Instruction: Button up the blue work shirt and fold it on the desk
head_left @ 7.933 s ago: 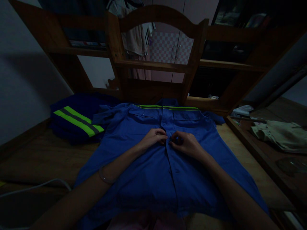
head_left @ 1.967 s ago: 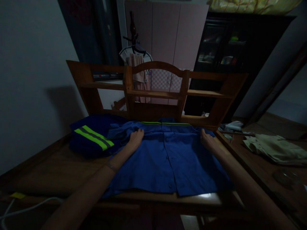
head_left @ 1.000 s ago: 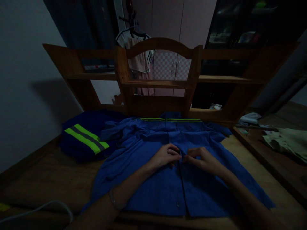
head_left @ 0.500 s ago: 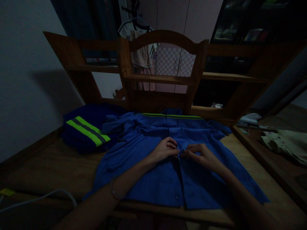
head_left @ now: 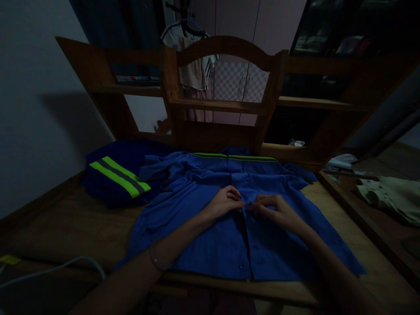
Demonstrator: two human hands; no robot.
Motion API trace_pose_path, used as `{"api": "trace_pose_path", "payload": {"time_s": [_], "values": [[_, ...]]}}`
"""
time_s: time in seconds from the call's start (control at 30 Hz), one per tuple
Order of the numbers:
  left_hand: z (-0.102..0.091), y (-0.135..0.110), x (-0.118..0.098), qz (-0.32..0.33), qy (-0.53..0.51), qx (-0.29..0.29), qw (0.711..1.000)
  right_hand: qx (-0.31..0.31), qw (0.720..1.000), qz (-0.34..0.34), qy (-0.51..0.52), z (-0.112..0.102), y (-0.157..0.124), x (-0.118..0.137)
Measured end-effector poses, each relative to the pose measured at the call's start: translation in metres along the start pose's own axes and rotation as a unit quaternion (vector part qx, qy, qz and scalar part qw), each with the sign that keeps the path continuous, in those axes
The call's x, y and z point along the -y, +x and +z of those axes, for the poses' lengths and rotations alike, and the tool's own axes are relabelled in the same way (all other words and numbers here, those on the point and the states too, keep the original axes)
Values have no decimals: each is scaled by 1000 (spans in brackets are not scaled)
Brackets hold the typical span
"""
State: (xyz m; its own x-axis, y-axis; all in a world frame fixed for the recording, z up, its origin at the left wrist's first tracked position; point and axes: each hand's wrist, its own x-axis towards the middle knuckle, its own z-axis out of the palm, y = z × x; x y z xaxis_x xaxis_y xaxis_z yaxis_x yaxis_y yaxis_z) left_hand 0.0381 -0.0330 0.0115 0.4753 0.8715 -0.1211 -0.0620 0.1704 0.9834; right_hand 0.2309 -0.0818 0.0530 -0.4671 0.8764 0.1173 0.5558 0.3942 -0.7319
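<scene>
A blue work shirt lies spread out, front side up, with a yellow-green and grey band across its chest. Its two front edges meet in the middle and part below my hands; a button shows near the hem. My left hand pinches the front edge from the left, thumb against curled fingers. Just across from it, my right hand grips the other front edge between thumb and fingertips. Any button between my fingertips is hidden.
The shirt rests on a wooden desk backed by a wooden shelf unit. Folded dark blue clothing with a reflective stripe lies to the left. A white cable crosses the front left; pale cloth lies at the right.
Both hands stay at the same place on the front edges, with only slight finger movement. The view has tilted a little; the shirt lies as before.
</scene>
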Motion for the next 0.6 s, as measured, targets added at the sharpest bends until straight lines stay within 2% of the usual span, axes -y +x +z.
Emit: {"api": "trace_pose_path", "payload": {"time_s": [0.33,0.47,0.6], "values": [[-1,2,2,34,0,14,999,6,1000,-11,1,-2,0,1],[-1,1,0,28,-12,25,999,13,1000,-8,-5,-1,0,1],[-3,1,1,45,-25,31,998,45,999,-6,5,3,0,-1]]}}
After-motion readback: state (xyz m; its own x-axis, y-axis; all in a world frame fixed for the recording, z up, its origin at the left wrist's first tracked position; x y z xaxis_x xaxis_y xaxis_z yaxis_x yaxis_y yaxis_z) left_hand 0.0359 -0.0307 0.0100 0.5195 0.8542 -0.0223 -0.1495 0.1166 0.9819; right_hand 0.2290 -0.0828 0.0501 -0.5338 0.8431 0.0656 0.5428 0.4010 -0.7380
